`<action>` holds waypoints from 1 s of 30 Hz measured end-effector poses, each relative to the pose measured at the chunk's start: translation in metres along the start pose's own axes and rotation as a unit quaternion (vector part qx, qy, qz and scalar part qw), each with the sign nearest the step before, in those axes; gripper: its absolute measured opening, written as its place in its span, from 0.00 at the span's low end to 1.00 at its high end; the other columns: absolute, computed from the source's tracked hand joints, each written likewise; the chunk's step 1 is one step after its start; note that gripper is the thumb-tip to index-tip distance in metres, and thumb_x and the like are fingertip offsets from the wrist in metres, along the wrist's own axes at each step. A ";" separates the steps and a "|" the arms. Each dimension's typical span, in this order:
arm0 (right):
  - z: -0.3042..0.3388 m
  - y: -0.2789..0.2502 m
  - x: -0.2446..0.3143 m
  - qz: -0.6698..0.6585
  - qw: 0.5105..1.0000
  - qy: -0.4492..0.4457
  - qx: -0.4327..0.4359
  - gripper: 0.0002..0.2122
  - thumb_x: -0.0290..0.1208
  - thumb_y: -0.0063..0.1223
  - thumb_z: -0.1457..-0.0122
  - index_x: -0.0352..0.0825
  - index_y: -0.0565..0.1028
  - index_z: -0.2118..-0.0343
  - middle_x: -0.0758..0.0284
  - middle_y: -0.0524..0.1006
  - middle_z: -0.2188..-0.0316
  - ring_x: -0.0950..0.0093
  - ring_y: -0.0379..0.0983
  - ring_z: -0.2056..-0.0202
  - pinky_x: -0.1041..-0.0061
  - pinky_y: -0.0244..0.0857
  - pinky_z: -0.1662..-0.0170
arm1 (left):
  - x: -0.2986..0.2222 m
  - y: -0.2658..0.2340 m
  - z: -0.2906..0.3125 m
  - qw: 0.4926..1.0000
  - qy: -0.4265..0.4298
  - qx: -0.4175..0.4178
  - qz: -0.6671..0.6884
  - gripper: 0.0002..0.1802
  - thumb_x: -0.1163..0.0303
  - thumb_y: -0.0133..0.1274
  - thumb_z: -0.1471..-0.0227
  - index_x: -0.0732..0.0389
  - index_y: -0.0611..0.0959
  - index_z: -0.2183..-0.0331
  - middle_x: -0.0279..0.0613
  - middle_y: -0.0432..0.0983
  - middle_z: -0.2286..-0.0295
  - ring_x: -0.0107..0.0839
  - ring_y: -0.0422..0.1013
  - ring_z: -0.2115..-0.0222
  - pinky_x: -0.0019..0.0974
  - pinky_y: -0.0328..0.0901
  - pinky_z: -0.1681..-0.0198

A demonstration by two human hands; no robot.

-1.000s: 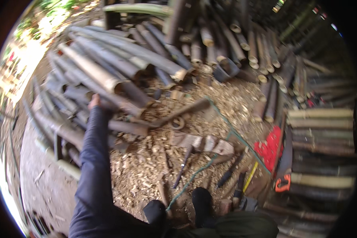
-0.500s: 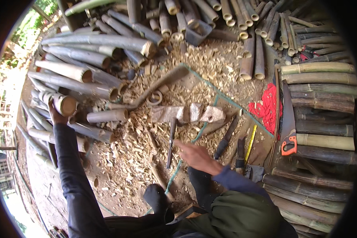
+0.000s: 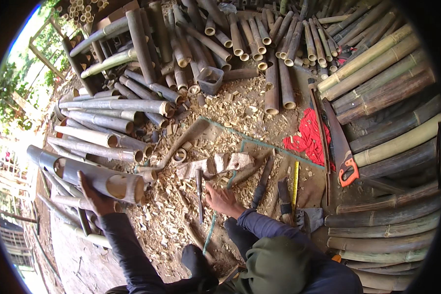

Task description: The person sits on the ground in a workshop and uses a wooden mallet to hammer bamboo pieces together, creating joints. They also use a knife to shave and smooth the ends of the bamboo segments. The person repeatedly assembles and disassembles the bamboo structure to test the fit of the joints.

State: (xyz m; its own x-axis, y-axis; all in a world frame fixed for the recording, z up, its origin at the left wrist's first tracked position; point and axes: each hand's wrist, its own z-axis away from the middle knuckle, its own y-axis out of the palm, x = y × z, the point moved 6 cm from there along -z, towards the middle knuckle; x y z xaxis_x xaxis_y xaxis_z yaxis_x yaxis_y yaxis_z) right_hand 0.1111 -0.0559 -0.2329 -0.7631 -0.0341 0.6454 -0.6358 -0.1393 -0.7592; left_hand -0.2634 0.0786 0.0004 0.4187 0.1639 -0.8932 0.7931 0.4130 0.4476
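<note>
So, left to right: greenery (image 3: 7, 93) is glowing at the far edge, pretty blown out by the light. Then there's the tube (image 3: 97, 177), a fat dark bamboo length with openings cut into its side, slanting across in front of the left-hand pile of poles (image 3: 117, 105), near end tipped toward the chips. The left hand (image 3: 100, 200) has it from the near side, about mid-length, palm up against the wall; some fingers are tucked out of sight, so I can't tell how far they wrap around. Wood chips (image 3: 154, 230) cover most of the ground from there on. Next comes a thin chisel (image 3: 200, 196), lying with its top end right at a pale notched block (image 3: 215, 165). The right hand (image 3: 223, 201) is just to the right of that chisel, fingers loosely half-curled and pointing at it; can't tell whether a fingertip actually touches. Up behind the block sits a grey see-through tub (image 3: 210, 81) near more poles. Further right you get a dark knife (image 3: 262, 182), then a yellow tape (image 3: 295, 182), a crumpled red cloth (image 3: 306, 138) and a saw (image 3: 337, 132) with an orange handle. Last, stacked bamboo (image 3: 399, 141) fills the right side.
</note>
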 end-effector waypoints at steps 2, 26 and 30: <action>-0.006 0.027 -0.007 0.044 0.998 -0.045 0.020 0.21 0.39 0.54 0.32 0.42 0.70 0.38 0.65 0.75 0.77 0.69 0.71 0.81 0.65 0.65 0.84 | 0.007 0.017 0.007 1.000 0.001 0.010 0.025 0.35 0.45 0.63 0.39 0.57 0.76 0.39 0.44 0.75 0.47 0.40 0.72 0.48 0.47 0.69 0.41; -0.008 -0.197 -0.134 -0.027 0.956 0.273 -0.107 0.10 0.37 0.62 0.44 0.34 0.82 0.71 0.57 0.82 0.72 0.59 0.81 0.71 0.61 0.73 0.69 | 0.043 0.033 0.078 0.868 0.038 0.193 -0.456 0.41 0.62 0.71 0.70 0.68 0.80 0.51 0.44 0.82 0.64 0.35 0.78 0.67 0.40 0.75 0.60; 0.058 -0.298 -0.331 0.260 0.869 0.418 -0.054 0.19 0.47 0.59 0.38 0.36 0.82 0.54 0.51 0.85 0.62 0.48 0.83 0.59 0.48 0.76 0.54 | 0.123 0.011 0.122 0.839 -0.023 0.215 -0.499 0.45 0.59 0.72 0.71 0.72 0.80 0.50 0.54 0.83 0.62 0.45 0.80 0.65 0.47 0.75 0.56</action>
State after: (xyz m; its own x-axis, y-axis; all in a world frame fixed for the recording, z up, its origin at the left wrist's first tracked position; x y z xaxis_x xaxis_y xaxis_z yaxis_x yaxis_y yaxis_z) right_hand 0.5594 -0.0603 -0.2153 -0.7397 0.6718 -0.0387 -0.1535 -0.2245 -0.9623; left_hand -0.1489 -0.0062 -0.0996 -0.5401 -0.1104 -0.8343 0.8412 -0.0397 -0.5393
